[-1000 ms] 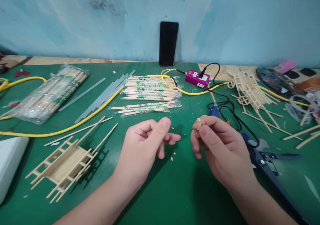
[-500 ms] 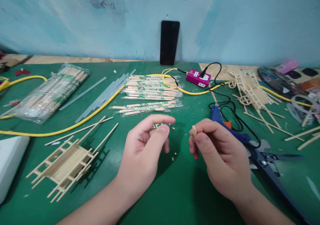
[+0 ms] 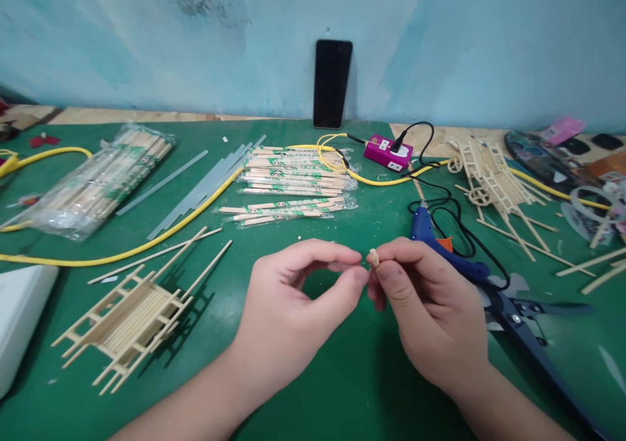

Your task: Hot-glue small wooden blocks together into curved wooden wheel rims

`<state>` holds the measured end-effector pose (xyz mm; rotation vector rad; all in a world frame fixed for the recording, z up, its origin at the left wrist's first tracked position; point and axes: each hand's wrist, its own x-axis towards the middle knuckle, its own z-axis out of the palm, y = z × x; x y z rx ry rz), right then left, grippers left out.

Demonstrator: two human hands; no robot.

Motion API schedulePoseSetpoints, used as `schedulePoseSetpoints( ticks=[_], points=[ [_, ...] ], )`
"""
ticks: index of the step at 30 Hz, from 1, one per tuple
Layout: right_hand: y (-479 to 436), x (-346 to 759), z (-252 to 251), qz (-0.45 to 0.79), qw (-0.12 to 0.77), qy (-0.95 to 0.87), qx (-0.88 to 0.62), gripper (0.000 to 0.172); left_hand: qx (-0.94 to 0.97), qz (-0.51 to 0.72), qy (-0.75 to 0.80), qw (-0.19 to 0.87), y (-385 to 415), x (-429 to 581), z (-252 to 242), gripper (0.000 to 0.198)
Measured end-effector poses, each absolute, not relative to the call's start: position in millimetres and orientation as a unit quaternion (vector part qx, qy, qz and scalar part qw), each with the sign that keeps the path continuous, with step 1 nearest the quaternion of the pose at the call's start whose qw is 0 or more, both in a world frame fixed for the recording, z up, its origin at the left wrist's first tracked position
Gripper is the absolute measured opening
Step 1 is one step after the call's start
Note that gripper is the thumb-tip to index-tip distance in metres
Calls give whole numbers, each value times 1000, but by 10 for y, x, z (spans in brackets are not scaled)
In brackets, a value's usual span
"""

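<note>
A small pale piece of wood is pinched between the thumb and index finger of my right hand, held above the green table. My left hand is right beside it, with thumb and index tips brought together in a pinch. Whether those tips hold or touch anything is too small to tell. To the left sits a miniature cart body built from thin wooden sticks, its two long shafts pointing away from me. Behind my right hand lies a blue glue gun, partly covered by that hand.
Wrapped chopsticks and clear glue sticks lie behind my hands. A yellow cable crosses the table to a purple power strip. Dark-handled cutters and a wheeled stick cart are on the right. A phone leans on the wall.
My left hand has moved right and its thumb and index tips have come together, close to the right fingertips. The right hand still holds the wood piece, now tilted slightly differently.
</note>
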<state>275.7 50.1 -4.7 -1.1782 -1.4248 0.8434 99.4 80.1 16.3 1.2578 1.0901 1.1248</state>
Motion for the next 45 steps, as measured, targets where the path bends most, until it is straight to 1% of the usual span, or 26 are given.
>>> schedulePoseSetpoints(
  ticks=[7,15,22,30,32,34,37,39,41,43,45],
  points=[
    [491,2723,-47,337,528,-602,-495,12,605,490,441,447,773,993,144,18],
    [470,2692,-68,351,527,-600,-489,12,637,480,441,410,778,993,151,22],
    [468,2696,-82,372,530,-581,-494,11,649,469,442,405,780,983,183,21],
    [510,2757,-50,435,577,-456,-520,13,646,433,460,427,789,1009,214,17],
    [549,2794,-46,444,595,-428,-515,14,649,409,458,450,779,1004,202,17],
    [592,2829,-50,445,607,-409,-517,16,641,376,454,491,770,991,185,21],
    [637,2856,-62,450,609,-388,-524,18,608,351,451,551,772,970,163,36],
    [646,2855,-71,458,607,-381,-527,18,585,357,435,584,785,958,155,47],
    [642,2845,-80,463,605,-379,-525,18,560,363,403,627,804,949,151,54],
    [635,2835,-87,467,605,-380,-521,17,526,369,376,668,825,941,143,52],
    [632,2830,-91,469,604,-381,-520,17,488,378,367,696,842,930,129,41]
  ],
)
